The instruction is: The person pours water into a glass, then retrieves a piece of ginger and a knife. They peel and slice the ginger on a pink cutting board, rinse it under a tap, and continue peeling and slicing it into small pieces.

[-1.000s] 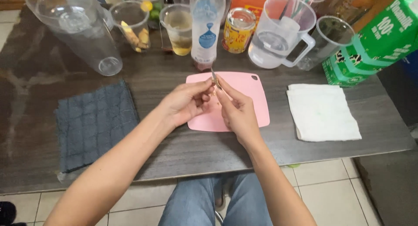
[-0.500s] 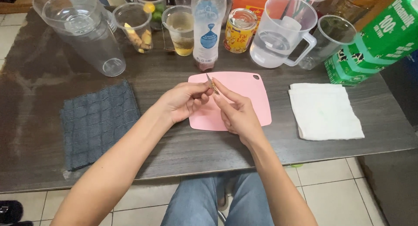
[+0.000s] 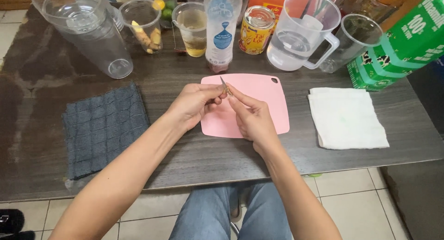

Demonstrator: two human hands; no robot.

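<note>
Together, both hands — left hand (image 3: 196, 103), right hand (image 3: 252, 117) — pinch a small thin piece (image 3: 225, 86) above the pink cutting board (image 3: 273, 108); best worked low, fingertips close, scraps falling onto the board.

Your hands meet over cutting board (image 3: 259, 106) at table centre; cloth (image 3: 104, 129) left of it, napkin (image 3: 347, 117) right, bottle (image 3: 223, 27), can (image 3: 256, 29), jug (image 3: 303, 32) behind.

We cannot tell what small thin thing (image 3: 225, 86) our hands pinch; our fingers cover most of it. The green carton (image 3: 401, 45) runs off frame.
</note>
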